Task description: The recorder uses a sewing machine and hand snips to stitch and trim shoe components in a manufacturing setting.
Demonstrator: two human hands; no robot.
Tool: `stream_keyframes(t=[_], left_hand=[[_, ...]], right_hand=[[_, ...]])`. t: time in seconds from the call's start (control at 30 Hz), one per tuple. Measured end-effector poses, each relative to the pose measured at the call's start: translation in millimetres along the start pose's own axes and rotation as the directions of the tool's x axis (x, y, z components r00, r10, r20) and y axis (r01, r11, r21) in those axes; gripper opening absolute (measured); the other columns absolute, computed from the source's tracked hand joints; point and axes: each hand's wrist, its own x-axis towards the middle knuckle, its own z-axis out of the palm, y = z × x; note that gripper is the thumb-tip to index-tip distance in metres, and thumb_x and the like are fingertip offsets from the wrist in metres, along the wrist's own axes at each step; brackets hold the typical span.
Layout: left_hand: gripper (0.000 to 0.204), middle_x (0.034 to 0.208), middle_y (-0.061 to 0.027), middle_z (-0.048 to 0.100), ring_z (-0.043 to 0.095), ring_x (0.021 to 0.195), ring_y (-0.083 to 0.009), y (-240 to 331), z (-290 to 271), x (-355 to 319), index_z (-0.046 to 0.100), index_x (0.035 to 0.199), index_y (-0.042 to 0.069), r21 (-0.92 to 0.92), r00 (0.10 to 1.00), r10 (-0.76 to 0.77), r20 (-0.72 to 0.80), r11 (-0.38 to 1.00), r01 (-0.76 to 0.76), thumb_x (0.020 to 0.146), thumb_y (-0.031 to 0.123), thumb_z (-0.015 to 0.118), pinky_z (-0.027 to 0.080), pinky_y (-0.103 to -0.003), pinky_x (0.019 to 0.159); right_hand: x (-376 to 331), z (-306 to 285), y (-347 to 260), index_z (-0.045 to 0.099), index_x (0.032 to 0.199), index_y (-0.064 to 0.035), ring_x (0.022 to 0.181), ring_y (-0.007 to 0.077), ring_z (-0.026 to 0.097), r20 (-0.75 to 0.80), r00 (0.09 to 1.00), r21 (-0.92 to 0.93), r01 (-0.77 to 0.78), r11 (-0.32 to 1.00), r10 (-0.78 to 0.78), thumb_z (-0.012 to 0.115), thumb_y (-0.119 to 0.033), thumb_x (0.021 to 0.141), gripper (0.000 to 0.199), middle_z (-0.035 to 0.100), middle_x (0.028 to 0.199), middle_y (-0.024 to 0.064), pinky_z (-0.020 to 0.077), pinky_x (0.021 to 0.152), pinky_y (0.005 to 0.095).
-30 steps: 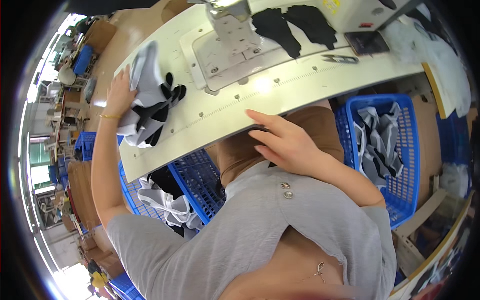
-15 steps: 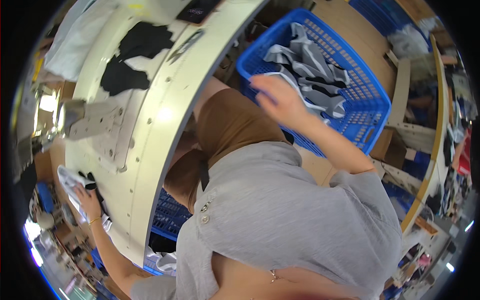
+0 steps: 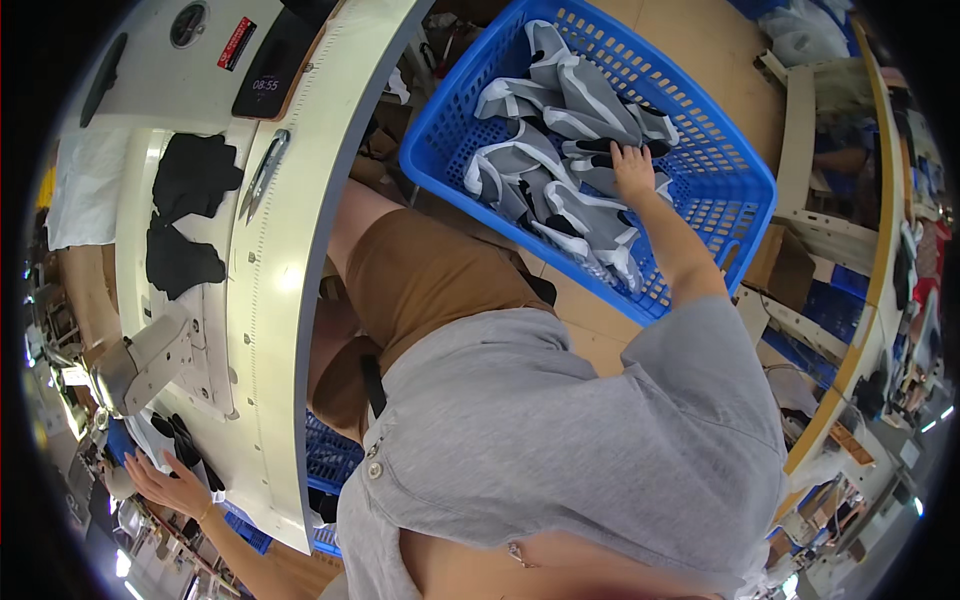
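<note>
My right hand (image 3: pixel 634 176) reaches down into a blue plastic basket (image 3: pixel 735 180). Its fingers are slightly apart, and their tips touch a grey fabric piece (image 3: pixel 600 150) with white edging and black parts. Several similar grey-and-white pieces (image 3: pixel 560 205) lie loosely heaped around it. At the lower left, my left hand (image 3: pixel 172 488) is open with fingers spread, beside the end of the pale worktable (image 3: pixel 262 440). Just beyond it on the table lies a black, grey and white fabric bundle (image 3: pixel 185 440), partly behind a metal machine arm (image 3: pixel 150 365).
Two black fabric pieces (image 3: pixel 195 178) lie on the table near small thread snips (image 3: pixel 265 175) and a phone (image 3: pixel 280 75). Another blue basket (image 3: pixel 330 455) stands under the table. A shelf with a yellow edge (image 3: pixel 835 400) and a cardboard box (image 3: pixel 778 265) are at the right.
My right hand has moved from above the basket's near rim down onto the fabric inside. My left hand has come off the fabric bundle, fingers spread. The view has shifted.
</note>
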Motion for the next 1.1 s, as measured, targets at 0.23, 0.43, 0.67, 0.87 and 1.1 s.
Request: stream_keyframes(t=[0.23, 0.43, 0.67, 0.87, 1.1], left_hand=[[0.039, 0.138, -0.0153, 0.051, 0.042, 0.133, -0.0345, 165.6, -57.0, 74.4, 0.055, 0.128, 0.005, -0.310, 0.928, 0.316, -0.198, 0.878, -0.365, 0.094, 0.021, 0.060, 0.028, -0.054, 0.112], [0.034, 0.131, -0.0218, 0.053, 0.045, 0.128, -0.0421, 264.0, -68.1, 116.8, 0.060, 0.118, 0.000, -0.768, 0.929, 0.325, -0.175, 0.545, -0.335, 0.085, 0.005, 0.064, 0.039, -0.053, 0.105], [0.091, 0.147, -0.0254, 0.034, 0.035, 0.137, -0.0341, 425.3, -64.1, 203.4, 0.033, 0.143, -0.005, -0.986, 0.913, 0.399, 0.090, -0.091, 0.137, 0.070, 0.017, 0.083, 0.031, -0.040, 0.112], [0.070, 0.126, -0.0162, 0.056, 0.057, 0.115, -0.0248, 496.0, -41.7, 217.8, 0.043, 0.135, -0.002, -0.601, 0.815, 0.473, 0.335, -0.559, 0.571, 0.075, 0.011, 0.078, 0.047, -0.035, 0.096], [0.062, 0.117, -0.0131, 0.060, 0.060, 0.106, -0.0227, 482.2, -2.3, 194.7, 0.047, 0.129, -0.003, -0.361, 0.570, 0.275, 0.774, -0.548, 0.754, 0.073, 0.002, 0.075, 0.048, -0.032, 0.092]], right_hand=[[20.0, 14.5, -9.5, 0.052, 0.121, -0.0133, 0.101, 0.0229, 0.063, 0.070, 0.997, -0.010, 0.039, 0.999, -0.038, 0.060, -0.013, 0.083, 0.039, 0.065, 0.098, 0.0058, 0.0418, 0.090, 0.0414], [23.8, -69.3, 39.6, 0.062, 0.101, -0.0119, 0.090, 0.0255, 0.066, -0.258, 0.961, 0.242, 0.169, 0.955, -0.105, 0.062, -0.008, 0.077, 0.024, 0.067, 0.089, 0.0069, 0.0416, 0.081, 0.0424], [-4.2, -228.1, 29.2, 0.062, 0.119, -0.0014, 0.097, 0.0146, 0.064, -0.038, 0.999, 0.994, 0.036, -0.100, -0.012, 0.069, -0.005, 0.083, 0.037, 0.068, 0.105, 0.0053, 0.0499, 0.087, 0.0321], [-26.4, -267.3, -59.4, 0.059, 0.122, -0.0042, 0.097, 0.0117, 0.062, -0.071, 0.961, 0.936, -0.028, -0.351, -0.267, 0.067, -0.008, 0.087, 0.035, 0.066, 0.108, 0.0039, 0.0501, 0.086, 0.0286], [52.5, -72.0, -33.8, 0.055, 0.123, -0.0001, 0.107, 0.0242, 0.062, 0.300, 0.893, 0.931, -0.351, 0.102, 0.336, 0.075, -0.026, 0.081, 0.053, 0.063, 0.118, 0.0166, 0.0485, 0.093, 0.0352]])
